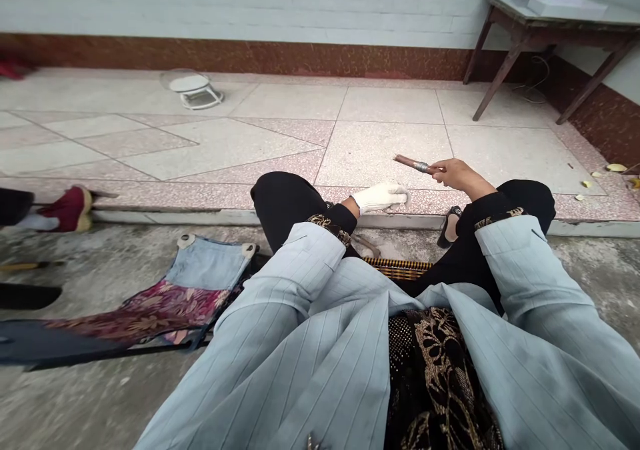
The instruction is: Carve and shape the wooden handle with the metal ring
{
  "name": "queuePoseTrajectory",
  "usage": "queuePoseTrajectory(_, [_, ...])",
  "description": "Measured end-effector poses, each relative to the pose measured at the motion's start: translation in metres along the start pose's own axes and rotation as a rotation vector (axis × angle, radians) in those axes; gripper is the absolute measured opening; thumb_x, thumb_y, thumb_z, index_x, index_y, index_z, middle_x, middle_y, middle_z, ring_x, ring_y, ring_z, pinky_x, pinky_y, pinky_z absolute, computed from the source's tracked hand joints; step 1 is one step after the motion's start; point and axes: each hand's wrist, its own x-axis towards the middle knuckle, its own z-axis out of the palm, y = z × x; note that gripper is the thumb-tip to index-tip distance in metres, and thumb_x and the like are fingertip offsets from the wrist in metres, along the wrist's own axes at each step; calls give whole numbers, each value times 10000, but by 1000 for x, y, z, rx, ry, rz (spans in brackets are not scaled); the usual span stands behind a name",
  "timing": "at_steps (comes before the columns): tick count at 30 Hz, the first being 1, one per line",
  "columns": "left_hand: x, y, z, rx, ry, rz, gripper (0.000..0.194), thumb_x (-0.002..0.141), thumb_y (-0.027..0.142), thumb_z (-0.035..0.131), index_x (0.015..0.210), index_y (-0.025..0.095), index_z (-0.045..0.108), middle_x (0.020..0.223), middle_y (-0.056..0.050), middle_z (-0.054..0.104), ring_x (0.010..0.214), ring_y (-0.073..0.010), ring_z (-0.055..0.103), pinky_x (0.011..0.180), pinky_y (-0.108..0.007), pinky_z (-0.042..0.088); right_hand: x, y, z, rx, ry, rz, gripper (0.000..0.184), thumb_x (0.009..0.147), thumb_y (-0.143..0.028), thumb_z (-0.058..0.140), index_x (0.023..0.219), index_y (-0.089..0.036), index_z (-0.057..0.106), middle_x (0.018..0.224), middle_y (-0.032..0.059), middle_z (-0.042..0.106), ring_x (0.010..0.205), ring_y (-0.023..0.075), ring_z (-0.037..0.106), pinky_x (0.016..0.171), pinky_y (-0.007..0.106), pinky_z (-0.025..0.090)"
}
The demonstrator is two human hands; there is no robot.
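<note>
My left hand [383, 197] wears a white cotton glove and lies between my raised knees, fingers together and reaching toward the step edge; I cannot make out anything in it. My bare right hand [456, 173] is closed around a short brown wooden handle with a metal band [416, 165], which points left over the tiled floor. Both arms are in pale blue pinstriped sleeves, and my legs are in black trousers.
A patchwork cloth of denim and floral fabric [170, 297] lies on the concrete at my left. A woven strip [400, 267] shows under my legs. Another person's red shoe [70, 208] sits at the left edge. A white wire stand [193, 89] and a wooden table [550, 27] stand farther off.
</note>
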Motion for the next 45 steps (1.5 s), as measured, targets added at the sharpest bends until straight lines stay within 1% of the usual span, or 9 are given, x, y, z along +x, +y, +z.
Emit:
queuePoseTrajectory(3, [-1, 6, -1, 39, 29, -4, 272, 884, 369, 540, 883, 118, 643, 671, 10, 515, 532, -72, 437, 515, -195, 344, 2, 3, 4, -261, -64, -31, 410, 847, -212, 626, 1245, -189, 720, 1115, 120, 699, 918, 245, 627, 775, 333, 449])
queuePoseTrajectory(6, [-3, 11, -5, 58, 58, 19, 262, 888, 348, 526, 854, 117, 647, 678, 5, 529, 544, -71, 438, 520, -198, 331, 0, 3, 7, -340, -319, -57, 430, 825, -194, 649, 1248, -210, 722, 1101, 101, 717, 919, 230, 641, 791, 315, 454])
queuePoseTrajectory(13, [-6, 9, -15, 80, 248, -71, 180, 874, 262, 550, 903, 130, 669, 670, -29, 591, 603, -103, 468, 575, -229, 366, -15, -1, -7, 154, -843, -319, 525, 758, -362, 754, 1261, -217, 709, 934, 35, 716, 746, 142, 561, 705, 274, 446])
queuePoseTrajectory(19, [-9, 16, -8, 43, 194, -79, 183, 901, 279, 543, 934, 154, 672, 657, -44, 597, 589, -115, 476, 564, -247, 374, -26, -11, -18, 530, -377, -313, 455, 837, -295, 690, 1280, -192, 683, 801, 16, 629, 666, 113, 476, 659, 259, 424])
queuePoseTrajectory(24, [-8, 19, 0, 59, 142, -78, 195, 879, 286, 545, 867, 139, 672, 638, -19, 563, 534, -93, 446, 536, -234, 354, -12, -8, -11, 367, -77, -48, 480, 845, -129, 605, 1322, -110, 648, 803, 63, 629, 611, 119, 471, 593, 273, 408])
queuePoseTrajectory(32, [0, 8, -1, 219, 34, 33, 279, 854, 375, 539, 841, 133, 676, 668, 3, 559, 576, -94, 460, 574, -218, 349, 1, 2, 4, -199, -314, -44, 412, 791, -168, 656, 1192, -188, 751, 881, 86, 711, 701, 177, 581, 674, 311, 430])
queuePoseTrajectory(39, [0, 7, -6, 48, 94, -62, 196, 821, 325, 596, 826, 132, 625, 688, 0, 558, 580, -97, 460, 571, -224, 361, -10, 0, 5, 125, -893, -231, 492, 704, -309, 773, 1179, -182, 752, 945, 59, 724, 705, 137, 548, 672, 273, 423])
queuePoseTrajectory(41, [0, 7, -7, 2, 134, -76, 182, 838, 320, 598, 833, 139, 617, 680, -5, 557, 573, -97, 464, 557, -221, 361, -15, -3, -2, 246, -851, -306, 520, 724, -356, 772, 1210, -179, 732, 879, 34, 699, 683, 123, 517, 669, 268, 414])
queuePoseTrajectory(45, [-1, 8, -9, -25, 207, -57, 245, 929, 354, 506, 867, 156, 635, 650, -27, 554, 552, -103, 450, 535, -237, 358, -18, -6, -9, 508, -467, -349, 464, 810, -354, 707, 1243, -188, 698, 790, 12, 627, 674, 118, 481, 653, 255, 404])
